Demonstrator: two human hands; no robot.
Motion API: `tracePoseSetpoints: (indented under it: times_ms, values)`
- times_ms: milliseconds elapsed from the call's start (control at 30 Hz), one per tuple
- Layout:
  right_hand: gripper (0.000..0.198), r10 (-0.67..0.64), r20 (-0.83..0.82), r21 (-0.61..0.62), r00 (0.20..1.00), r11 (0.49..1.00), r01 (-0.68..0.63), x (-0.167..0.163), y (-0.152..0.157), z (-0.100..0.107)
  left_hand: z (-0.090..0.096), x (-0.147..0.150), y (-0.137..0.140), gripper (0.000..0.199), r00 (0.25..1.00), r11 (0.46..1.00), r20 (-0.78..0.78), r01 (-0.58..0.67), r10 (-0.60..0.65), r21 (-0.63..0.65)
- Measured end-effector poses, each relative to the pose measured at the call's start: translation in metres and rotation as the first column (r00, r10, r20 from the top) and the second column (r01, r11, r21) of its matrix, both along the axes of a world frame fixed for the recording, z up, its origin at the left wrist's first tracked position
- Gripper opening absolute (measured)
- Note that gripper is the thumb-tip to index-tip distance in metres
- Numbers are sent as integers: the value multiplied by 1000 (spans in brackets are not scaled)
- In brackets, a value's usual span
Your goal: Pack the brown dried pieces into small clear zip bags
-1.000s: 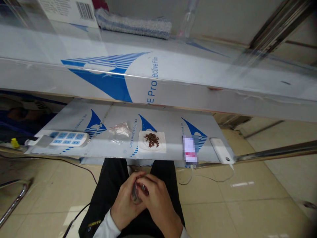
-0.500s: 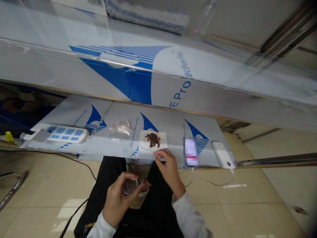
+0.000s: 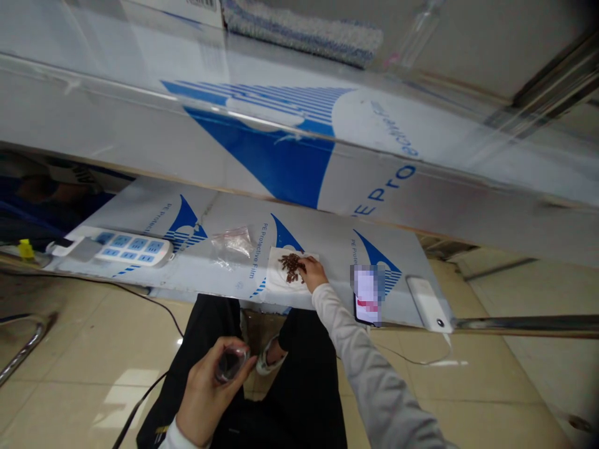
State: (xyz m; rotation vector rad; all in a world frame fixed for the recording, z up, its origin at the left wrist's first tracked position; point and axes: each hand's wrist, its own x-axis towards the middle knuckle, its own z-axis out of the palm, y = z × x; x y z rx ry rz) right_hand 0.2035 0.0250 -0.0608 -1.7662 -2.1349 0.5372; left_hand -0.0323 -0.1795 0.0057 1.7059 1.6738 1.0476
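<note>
My left hand (image 3: 208,386) is wrapped round a small clear container (image 3: 231,363), like a cup or jar, above my lap. Its open mouth faces up. My right hand (image 3: 312,272) reaches onto the low shelf, fingers drawn together at the right edge of a pile of small dark-brown pieces (image 3: 289,266). Its fingertips touch the pile, but whether a piece is between them I cannot make out. The pile lies on a square white sheet of paper (image 3: 276,284). Left of the paper lies a crumpled clear zip bag (image 3: 234,242).
A white power strip (image 3: 135,249) with blue sockets lies at the shelf's left. To the right are a phone (image 3: 367,296) and a white power bank (image 3: 429,302) with cables. The raised ledge (image 3: 262,156) stands beyond the shelf, with a grey-blue cloth (image 3: 304,31) on it.
My right hand has moved forward from the shelf's front edge to the brown pile. My left hand, still round the container, has shifted slightly down and left. The view has shifted a little.
</note>
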Motion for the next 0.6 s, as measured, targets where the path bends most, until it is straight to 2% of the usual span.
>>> tracePoseSetpoints:
  times_ms: [233,600]
  values:
    - [18,5,78,-23,997,1000,-3,3,3,3,-2,-2,14,21,1000,1000,3,-13,13,-14]
    - [19,53,136,-85,989,996,-42,-5,9,18,4,16,39,16,996,993,42,84,-80,-86]
